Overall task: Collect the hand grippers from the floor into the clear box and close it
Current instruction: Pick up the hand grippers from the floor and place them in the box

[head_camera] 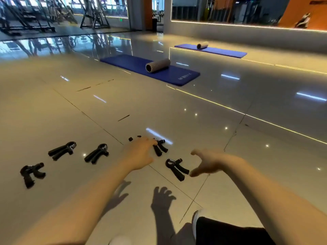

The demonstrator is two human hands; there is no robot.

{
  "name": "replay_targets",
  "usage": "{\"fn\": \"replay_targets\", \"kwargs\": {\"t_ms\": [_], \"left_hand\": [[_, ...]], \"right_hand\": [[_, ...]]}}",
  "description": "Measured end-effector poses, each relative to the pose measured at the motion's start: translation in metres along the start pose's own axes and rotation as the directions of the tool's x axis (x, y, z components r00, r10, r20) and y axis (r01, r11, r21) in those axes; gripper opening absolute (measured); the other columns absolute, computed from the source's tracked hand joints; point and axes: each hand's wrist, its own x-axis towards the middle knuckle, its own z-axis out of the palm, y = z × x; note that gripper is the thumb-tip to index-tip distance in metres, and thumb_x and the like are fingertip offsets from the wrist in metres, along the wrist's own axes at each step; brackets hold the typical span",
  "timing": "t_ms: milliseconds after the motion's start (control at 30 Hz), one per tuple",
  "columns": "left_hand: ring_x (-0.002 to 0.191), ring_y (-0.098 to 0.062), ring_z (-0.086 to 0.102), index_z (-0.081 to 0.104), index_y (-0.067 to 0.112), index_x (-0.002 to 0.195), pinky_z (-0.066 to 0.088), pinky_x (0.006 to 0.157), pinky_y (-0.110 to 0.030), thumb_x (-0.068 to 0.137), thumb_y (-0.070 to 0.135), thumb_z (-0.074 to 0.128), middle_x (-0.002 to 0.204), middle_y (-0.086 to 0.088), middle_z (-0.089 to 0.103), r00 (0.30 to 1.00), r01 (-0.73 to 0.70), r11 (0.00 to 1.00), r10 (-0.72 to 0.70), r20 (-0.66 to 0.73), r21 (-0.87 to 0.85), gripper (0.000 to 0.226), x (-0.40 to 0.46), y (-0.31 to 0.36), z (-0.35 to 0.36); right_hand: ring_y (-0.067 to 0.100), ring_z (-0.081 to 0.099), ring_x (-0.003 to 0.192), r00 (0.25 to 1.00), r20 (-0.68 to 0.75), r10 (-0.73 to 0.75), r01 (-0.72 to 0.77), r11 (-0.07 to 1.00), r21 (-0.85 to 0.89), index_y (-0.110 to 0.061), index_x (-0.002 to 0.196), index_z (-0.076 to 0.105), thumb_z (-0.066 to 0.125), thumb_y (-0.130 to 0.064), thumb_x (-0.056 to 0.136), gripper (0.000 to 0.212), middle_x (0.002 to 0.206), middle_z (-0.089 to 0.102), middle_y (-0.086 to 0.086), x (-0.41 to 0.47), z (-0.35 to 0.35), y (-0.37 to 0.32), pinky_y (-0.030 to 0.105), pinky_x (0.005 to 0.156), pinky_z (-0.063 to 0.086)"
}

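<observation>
On blue mat (177,75), white printed characters, too blurred to read.

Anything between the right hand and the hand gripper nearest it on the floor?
Nothing visible. The right hand hovers open just right of the nearest hand gripper, with only bare floor between its fingertips and the handles. The left hand is over a different gripper farther back, not in the way.

One head-worn wide-angle view looks forward and down, close over the floor (230,106), with gym beyond.
</observation>
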Motion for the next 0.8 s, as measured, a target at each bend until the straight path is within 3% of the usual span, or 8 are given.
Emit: {"fn": "replay_targets", "kwargs": {"t_ms": [133, 267, 400, 533, 667, 800], "left_hand": [[0.122, -0.024, 0.042, 0.036, 0.024, 0.141, 0.043, 0.096, -0.042, 0.083, 0.021, 0.066, 0.137, -0.004, 0.04, 0.997, 0.004, 0.998, 0.002, 0.082, -0.068, 0.066, 0.065, -0.045, 0.077], [0.126, -0.025, 0.039, 0.032, 0.028, 0.143, 0.038, 0.102, -0.042, 0.083, 0.025, 0.064, 0.139, -0.003, 0.036, 0.981, 0.039, 0.998, -0.028, 0.191, -0.055, 0.068, 0.106, -0.096, 0.17], [0.13, -0.027, 0.036, 0.03, 0.052, 0.137, 0.039, 0.103, -0.043, 0.089, 0.027, 0.06, 0.146, 0.0, 0.028, 0.97, 0.097, 0.984, -0.061, 0.235, -0.147, 0.062, 0.149, -0.13, 0.223], [0.134, -0.025, 0.03, 0.027, 0.029, 0.145, 0.041, 0.103, -0.04, 0.087, 0.027, 0.061, 0.15, -0.003, 0.025, 0.97, 0.03, 0.997, -0.045, 0.238, 0.068, 0.067, 0.189, -0.145, 0.249], [0.143, -0.024, 0.012, 0.014, 0.026, 0.149, 0.02, 0.115, -0.041, 0.092, 0.035, 0.054, 0.157, -0.004, 0.012, 0.951, -0.133, 0.973, 0.072, 0.301, 0.187, 0.07, 0.237, -0.142, 0.255], [0.145, -0.022, 0.007, 0.005, 0.03, 0.149, 0.014, 0.115, -0.042, 0.092, 0.037, 0.053, 0.158, -0.001, 0.005, 0.932, -0.242, 0.909, 0.12, 0.341, 0.341, 0.075, 0.294, -0.141, 0.26]], "right_hand": [[0.018, 0.043, 0.126, 0.983, -0.174, -0.053, 0.048, 0.998, -0.035, -0.025, 0.14, 0.035, 0.064, -0.048, 0.083, 0.069, 0.142, 0.043, -0.002, 0.092, 0.032, 0.009, 0.034, 0.099, 0.04], [0.021, 0.046, 0.117, 0.998, -0.038, 0.052, -0.052, 0.999, -0.005, -0.024, 0.142, 0.031, 0.062, -0.054, 0.082, 0.073, 0.134, 0.044, 0.002, 0.166, 0.108, 0.042, 0.035, 0.091, 0.046], [0.024, 0.044, 0.118, 0.985, 0.021, 0.174, -0.174, 0.985, 0.0, -0.024, 0.142, 0.026, 0.061, -0.058, 0.079, 0.08, 0.136, 0.041, 0.002, 0.229, 0.152, 0.073, 0.038, 0.092, 0.046], [0.025, 0.044, 0.118, 0.972, 0.099, 0.214, -0.208, 0.976, -0.063, -0.022, 0.139, 0.028, 0.057, -0.063, 0.078, 0.079, 0.134, 0.043, 0.002, 0.279, 0.173, 0.09, 0.039, 0.093, 0.043], [0.025, 0.043, 0.123, 0.969, 0.14, 0.204, -0.185, 0.973, -0.134, -0.021, 0.145, 0.015, 0.055, -0.069, 0.075, 0.094, 0.143, 0.034, 0.004, 0.304, 0.184, 0.095, 0.037, 0.095, 0.04], [0.025, 0.046, 0.116, 0.986, 0.066, 0.155, -0.141, 0.973, -0.181, -0.015, 0.142, 0.021, 0.051, -0.057, 0.084, 0.079, 0.137, 0.039, 0.009, 0.319, 0.193, 0.096, 0.033, 0.092, 0.04]]}}
